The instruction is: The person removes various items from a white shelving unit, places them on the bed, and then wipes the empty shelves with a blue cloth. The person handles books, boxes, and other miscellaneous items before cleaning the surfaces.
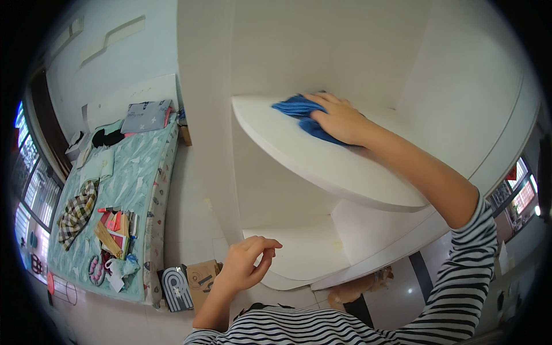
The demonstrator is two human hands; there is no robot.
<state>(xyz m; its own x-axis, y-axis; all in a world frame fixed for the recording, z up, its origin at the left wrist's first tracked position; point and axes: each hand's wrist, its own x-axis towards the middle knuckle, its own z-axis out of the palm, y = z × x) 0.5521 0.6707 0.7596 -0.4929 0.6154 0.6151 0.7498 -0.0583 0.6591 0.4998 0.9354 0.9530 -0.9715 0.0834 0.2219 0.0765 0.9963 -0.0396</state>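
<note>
My right hand [340, 118] presses a bunched blue cloth [297, 106] onto the upper white corner shelf [302, 161], near its back edge. Folds of the cloth show on both sides of my thumb, while part of it is hidden under the palm. Below and to the left, my left hand [250, 263] hangs in the air with nothing in it, fingers loosely curled and the thumb apart. Behind that hand lies the lower white shelf [306, 252], which has a rounded front and a faint yellowish mark.
A bed [129, 172] along the left carries a pillow [146, 116], a checked cloth [79, 213] and a pile of books [114, 233]. Cardboard boxes [202, 280] stand on the floor by its foot. A light-brown furry animal [358, 291] is below the shelves.
</note>
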